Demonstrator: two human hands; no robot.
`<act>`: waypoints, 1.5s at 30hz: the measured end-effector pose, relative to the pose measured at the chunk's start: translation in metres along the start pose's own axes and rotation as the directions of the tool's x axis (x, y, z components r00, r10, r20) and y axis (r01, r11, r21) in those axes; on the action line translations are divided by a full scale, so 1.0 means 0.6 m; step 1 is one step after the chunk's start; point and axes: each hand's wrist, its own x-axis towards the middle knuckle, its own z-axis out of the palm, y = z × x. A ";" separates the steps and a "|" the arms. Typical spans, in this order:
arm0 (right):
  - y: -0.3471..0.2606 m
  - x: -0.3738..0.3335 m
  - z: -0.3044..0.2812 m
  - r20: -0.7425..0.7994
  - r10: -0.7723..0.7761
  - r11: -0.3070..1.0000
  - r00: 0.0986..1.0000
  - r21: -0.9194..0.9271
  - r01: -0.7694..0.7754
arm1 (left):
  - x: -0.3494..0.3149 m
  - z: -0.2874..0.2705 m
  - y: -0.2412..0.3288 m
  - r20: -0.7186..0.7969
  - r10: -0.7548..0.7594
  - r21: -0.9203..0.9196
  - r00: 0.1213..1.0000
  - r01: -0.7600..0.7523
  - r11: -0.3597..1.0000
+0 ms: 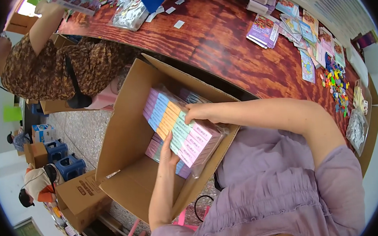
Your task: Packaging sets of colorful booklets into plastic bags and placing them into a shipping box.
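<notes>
Inside a large open cardboard carton (128,100), both hands hold a clear-wrapped bundle of small boxes (170,118) in purple, blue, orange, green and pink rows. My left hand (168,153) presses on its near side with the thumb up along it. On the far side, my right hand (196,113) grips the edge, fingers bent over the plastic. The bundle is tilted, and more pastel boxes (154,147) show beneath it in the carton. Part of another wrapped pack (190,96) is visible behind my right hand.
A red wood-patterned table (210,42) runs beyond the carton, bearing purple card packs (263,30), spread cards (303,31) and small colourful pieces (336,85). At left a person in a patterned top (63,76) sits close by. Another carton (82,193) and blue stools (69,163) stand behind.
</notes>
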 end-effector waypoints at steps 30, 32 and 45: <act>0.048 0.210 0.017 -0.580 0.156 0.350 0.799 -0.724 -0.594 | 0.332 -0.116 -0.161 0.139 0.063 0.208 0.988 -0.092 0.974; 0.059 0.230 0.020 -0.581 0.198 0.320 0.790 -0.723 -0.612 | 0.354 -0.135 -0.167 0.146 0.013 0.195 0.989 -0.042 0.980; 0.224 0.330 0.035 -0.830 -0.029 -0.133 0.557 -0.549 -0.825 | 0.413 -0.155 -0.207 0.140 -0.064 0.199 0.988 0.036 0.979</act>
